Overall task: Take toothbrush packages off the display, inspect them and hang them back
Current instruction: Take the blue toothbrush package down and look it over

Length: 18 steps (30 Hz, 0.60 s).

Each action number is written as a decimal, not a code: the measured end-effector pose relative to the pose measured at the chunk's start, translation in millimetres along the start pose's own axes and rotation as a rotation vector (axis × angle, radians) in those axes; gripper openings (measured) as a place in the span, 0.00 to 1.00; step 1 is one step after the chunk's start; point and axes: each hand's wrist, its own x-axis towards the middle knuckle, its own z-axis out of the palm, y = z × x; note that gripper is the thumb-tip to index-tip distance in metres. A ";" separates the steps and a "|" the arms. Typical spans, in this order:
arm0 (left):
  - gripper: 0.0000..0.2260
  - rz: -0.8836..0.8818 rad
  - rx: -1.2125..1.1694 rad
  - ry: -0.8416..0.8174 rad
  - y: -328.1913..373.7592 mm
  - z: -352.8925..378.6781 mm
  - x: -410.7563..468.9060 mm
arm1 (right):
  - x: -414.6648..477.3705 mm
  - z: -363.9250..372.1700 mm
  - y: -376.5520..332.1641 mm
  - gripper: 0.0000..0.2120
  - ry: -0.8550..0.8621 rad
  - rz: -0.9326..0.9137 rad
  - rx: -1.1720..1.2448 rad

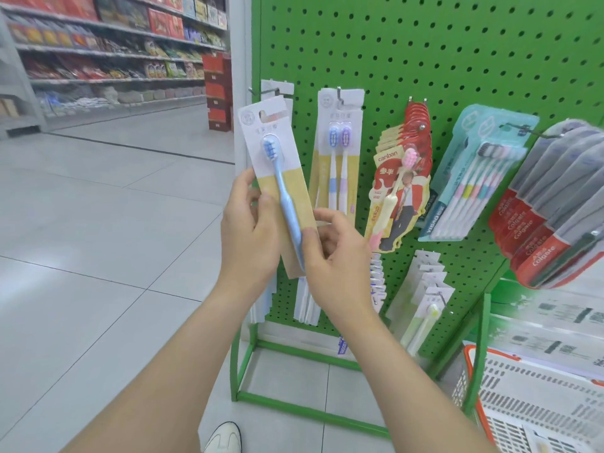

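I hold a white-and-tan toothbrush package (273, 152) with one blue brush in front of the green pegboard display (425, 60), its front facing me and its top tilted left. My left hand (250, 230) grips its left edge with the thumb on the front. My right hand (333, 253) pinches its lower right part. Behind the package top, the leftmost hook (261, 92) carries more cards of the same kind. A two-brush pack (338, 152) hangs on the hook beside it.
Further right hang red canban packs (400, 191), a teal multi-brush pack (474, 178) and Colgate packs (552, 217). More packs hang low on the board. A red-rimmed shopping basket (470, 358) sits at lower right. The green stand frame (294, 351) rests on the tiled floor. Grocery shelves (108, 53) line the aisle at left.
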 end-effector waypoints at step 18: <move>0.20 -0.026 0.086 0.022 -15.0 -32.3 29.7 | 13.7 57.9 -7.6 0.10 0.048 0.044 0.055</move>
